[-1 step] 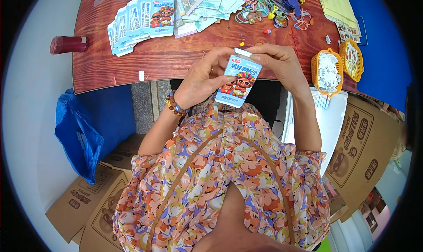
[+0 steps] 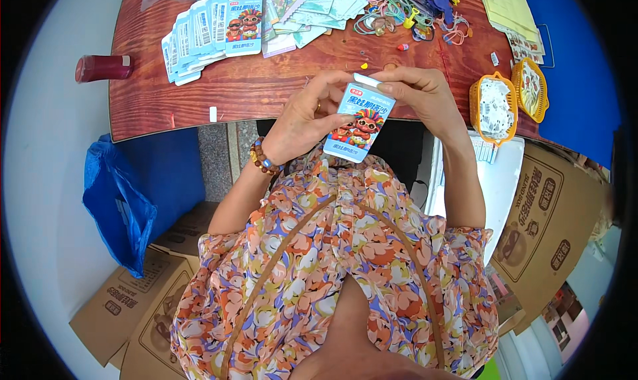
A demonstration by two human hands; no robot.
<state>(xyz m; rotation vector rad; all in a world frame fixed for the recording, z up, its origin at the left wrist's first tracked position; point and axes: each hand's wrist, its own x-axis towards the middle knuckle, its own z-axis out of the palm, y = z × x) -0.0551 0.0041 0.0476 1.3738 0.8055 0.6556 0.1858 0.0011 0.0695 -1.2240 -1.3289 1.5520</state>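
Note:
A small light-blue cardboard box [image 2: 362, 129] with colourful cartoon figures on its front hangs tilted before me, just over the near table edge. Gripping it from the left is my left hand [image 2: 302, 124], thumb across the front and fingers behind. My right hand [image 2: 422, 95] pinches the white top flap [image 2: 367, 80] between thumb and fingers, so it is closed too. The flap stands up from the box's upper end. The inside of the box is hidden from this view.
Matching boxes [image 2: 206, 31] lie fanned at the table's back left, beside a pile of printed cards [image 2: 312, 11]. Small trinkets and cords [image 2: 405, 14] spread at the back. Yellow baskets [image 2: 475, 107] hold white packets on the right. A dark red bottle [image 2: 103, 68] lies at the left edge.

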